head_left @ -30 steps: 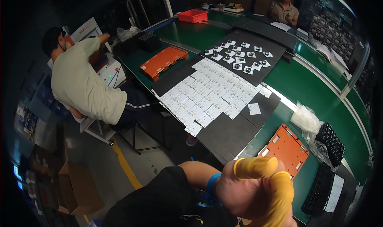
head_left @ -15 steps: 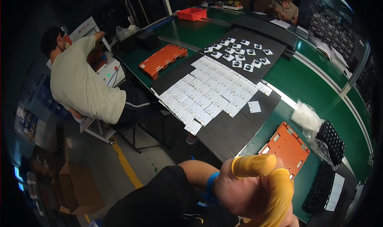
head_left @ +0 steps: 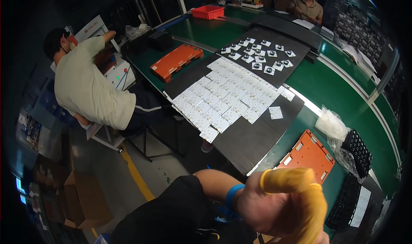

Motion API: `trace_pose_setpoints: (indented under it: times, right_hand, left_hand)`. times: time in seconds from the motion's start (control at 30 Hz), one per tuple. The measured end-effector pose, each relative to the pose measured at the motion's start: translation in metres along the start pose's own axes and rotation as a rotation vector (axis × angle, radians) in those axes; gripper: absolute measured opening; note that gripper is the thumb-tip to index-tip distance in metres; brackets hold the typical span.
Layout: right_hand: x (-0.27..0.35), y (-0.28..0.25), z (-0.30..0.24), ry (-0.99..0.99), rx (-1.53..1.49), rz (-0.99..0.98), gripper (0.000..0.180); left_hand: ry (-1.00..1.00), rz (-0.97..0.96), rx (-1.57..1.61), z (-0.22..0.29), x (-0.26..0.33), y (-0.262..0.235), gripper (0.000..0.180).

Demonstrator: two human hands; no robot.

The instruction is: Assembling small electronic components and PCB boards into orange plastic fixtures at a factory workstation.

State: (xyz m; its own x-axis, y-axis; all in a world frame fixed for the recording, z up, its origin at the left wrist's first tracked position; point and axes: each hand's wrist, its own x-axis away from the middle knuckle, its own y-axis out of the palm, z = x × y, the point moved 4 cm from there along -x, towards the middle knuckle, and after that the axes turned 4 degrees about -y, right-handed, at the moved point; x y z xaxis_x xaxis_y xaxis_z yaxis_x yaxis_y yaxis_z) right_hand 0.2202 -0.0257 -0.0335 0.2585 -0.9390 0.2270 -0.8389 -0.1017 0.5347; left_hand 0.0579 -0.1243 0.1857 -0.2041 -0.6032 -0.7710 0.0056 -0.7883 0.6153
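Observation:
My left hand (head_left: pixel 274 203) is raised at the lower right, a blue band round its wrist and yellow covers on thumb and forefinger. These two fingers curl together in a pinch; whatever may be between them is hidden. Just beyond the hand, an orange fixture plate (head_left: pixel 310 156) lies on the green bench, partly covered by it. My right hand cannot be seen. On the black mat (head_left: pixel 253 147) farther off, flat white circuit boards (head_left: pixel 227 96) lie edge to edge, with one loose board (head_left: pixel 276 112) to their right.
Several white boards with black round parts (head_left: pixel 257 66) sit behind. Another orange fixture (head_left: pixel 176 61), a red bin (head_left: pixel 208 12), black trays (head_left: pixel 358 154) and clear plastic (head_left: pixel 332 124) lie around. A seated co-worker (head_left: pixel 92 83) is left; another person (head_left: pixel 307 8) is at the back.
My left hand has shifted slightly to the right, its thumb and forefinger still curled. The bench view has moved a little; the boards lie as before.

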Motion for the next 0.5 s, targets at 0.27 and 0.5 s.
trace_pose_setpoints:
  times: [0.27, 0.5]
  right_hand:
    - [-0.02, -0.024, -0.007, 0.061, 0.388, 0.049, 0.038]
    - [-0.016, -0.017, -0.009, 0.07, 0.391, 0.014, 0.04]
  left_hand:
    - [0.134, -0.133, 0.105, -0.005, -0.008, 0.0, 0.081]
    - [0.102, -0.166, 0.133, -0.009, -0.009, -0.003, 0.079]
